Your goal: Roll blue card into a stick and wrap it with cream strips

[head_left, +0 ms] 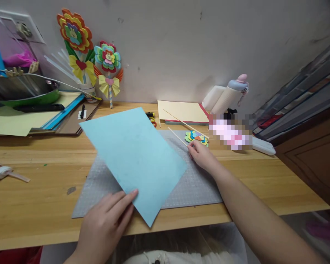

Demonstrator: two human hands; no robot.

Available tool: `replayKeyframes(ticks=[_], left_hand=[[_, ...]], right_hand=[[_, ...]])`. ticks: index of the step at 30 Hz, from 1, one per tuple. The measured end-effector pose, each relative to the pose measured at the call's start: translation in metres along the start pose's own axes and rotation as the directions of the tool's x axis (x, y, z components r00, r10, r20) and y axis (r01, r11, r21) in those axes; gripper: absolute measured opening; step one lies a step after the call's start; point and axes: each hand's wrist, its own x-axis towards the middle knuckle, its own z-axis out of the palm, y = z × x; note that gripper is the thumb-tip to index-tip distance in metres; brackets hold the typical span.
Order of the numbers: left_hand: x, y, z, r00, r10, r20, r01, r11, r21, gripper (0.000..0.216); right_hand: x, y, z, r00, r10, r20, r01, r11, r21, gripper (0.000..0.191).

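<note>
Head view is showing a light-blue paper sheet [139, 157] slanting over the grey cutting mat [195, 189], its long axis running from far left to near right. The left hand [103, 220] is gripping the sheet by its near left edge, with the thumb pressing on top. The right hand [202, 156], clearly the nearer one to the thin wooden stick [177, 136], is pinching the near end of it between closed fingers. This stick is pointing away toward far left, almost parallel with the sheet's right long edge. Just beyond these fingers, a layered paper flower [196, 138] is lying on the mat.
</note>
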Motion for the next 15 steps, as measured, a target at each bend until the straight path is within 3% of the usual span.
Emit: replayKeyframes(ticks=[3, 6, 9, 12, 15], left_hand=[[0.010, -0.002, 0.006, 0.981, -0.134, 0.138, 0.120, 0.987, 0.103, 0.022], [0.014, -0.002, 0.008, 0.969, -0.142, 0.200, 0.114, 0.983, 0.144, 0.023], [0.015, 0.001, 0.008, 0.966, -0.138, 0.220, 0.107, 0.983, 0.150, 0.024], [0.017, 0.003, 0.007, 0.960, -0.166, 0.225, 0.133, 0.979, 0.156, 0.023], [0.021, 0.004, 0.010, 0.955, -0.233, 0.186, 0.203, 0.965, 0.167, 0.024]], right_hand=[[-0.001, -0.003, -0.003, 0.998, -0.023, -0.060, 0.023, 1.000, 0.004, 0.014], [-0.019, -0.016, -0.007, 0.996, -0.054, -0.075, 0.057, 0.998, 0.027, 0.021], [-0.057, -0.036, -0.005, 0.983, -0.177, 0.045, 0.173, 0.982, 0.078, 0.019], [-0.095, -0.052, 0.010, 0.909, -0.352, 0.223, 0.330, 0.935, 0.130, 0.020], [-0.117, -0.059, 0.030, 0.913, -0.373, 0.167, 0.371, 0.927, 0.045, 0.024]])
